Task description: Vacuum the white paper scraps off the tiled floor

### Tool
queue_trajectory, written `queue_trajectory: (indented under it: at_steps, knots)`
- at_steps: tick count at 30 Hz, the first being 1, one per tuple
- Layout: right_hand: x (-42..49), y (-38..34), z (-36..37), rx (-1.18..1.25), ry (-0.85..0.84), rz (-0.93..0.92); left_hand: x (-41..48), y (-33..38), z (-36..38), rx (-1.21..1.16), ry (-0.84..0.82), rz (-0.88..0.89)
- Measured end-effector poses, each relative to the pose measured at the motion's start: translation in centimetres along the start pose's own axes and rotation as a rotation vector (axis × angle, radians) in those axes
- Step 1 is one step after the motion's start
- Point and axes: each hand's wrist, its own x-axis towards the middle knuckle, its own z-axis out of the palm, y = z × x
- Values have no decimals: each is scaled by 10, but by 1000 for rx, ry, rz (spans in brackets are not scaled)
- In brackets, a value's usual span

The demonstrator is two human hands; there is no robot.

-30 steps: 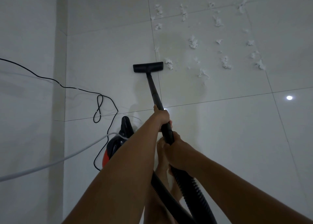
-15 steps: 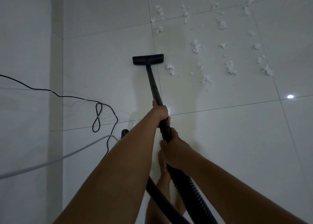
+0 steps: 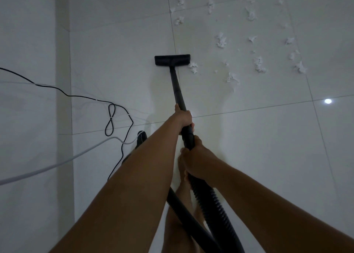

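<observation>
Head view only, so tell me from that: why two hands on one tube?

— The left hand (image 3: 183, 118) is wrapped round the black wand (image 3: 177, 88) farther along its length. The right hand (image 3: 195, 160) is clenched round the same tube, about where the ribbed hose (image 3: 212, 203) joins it. My guess is that the forward hand steers while the rear one pushes and takes the hose's weight.

— And the nozzle (image 3: 172, 60)?

— Flat on the tiled floor (image 3: 249, 157), at the far end of the wand and well ahead of both hands. It's set square across the wand, presumably so its whole width sweeps.

— Where are the paper scraps (image 3: 221, 40) from there?

— Mostly ahead and to the right of the nozzle, scattered over that tile and on toward the top edge. One clump (image 3: 193, 67) lies at the nozzle's right end, touching or just beside it; I can't tell which. None lies near the hands.

— How far along, then?

— Early, I'd judge, with that many scraps on the floor. The wand probably needs to swing right.

— Anything in the way?

— A black power cord (image 3: 113, 116) loops on the floor to the left, crossed by a white cable (image 3: 57, 163), both well apart from the scraps. The vacuum body (image 3: 140, 138) is mostly hidden behind the left forearm. The hose trails back past the person's bare feet (image 3: 183, 187).
</observation>
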Motion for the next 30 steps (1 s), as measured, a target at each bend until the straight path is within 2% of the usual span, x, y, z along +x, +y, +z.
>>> queue_trajectory:
  at_steps: [9,17,23,30]
  knots:
    - [10,2,11,-15,-6,8,13,-5,-4,-30,-2,9]
    - [36,-26,9,-18,-32,-25,38,27,-18,-10,5,27]
    - [60,-38,3,67,-8,-51,60,48,-24,-7,5,58]
    - [55,-40,-2,254,-89,-68,63,50,-27,3,-3,105]
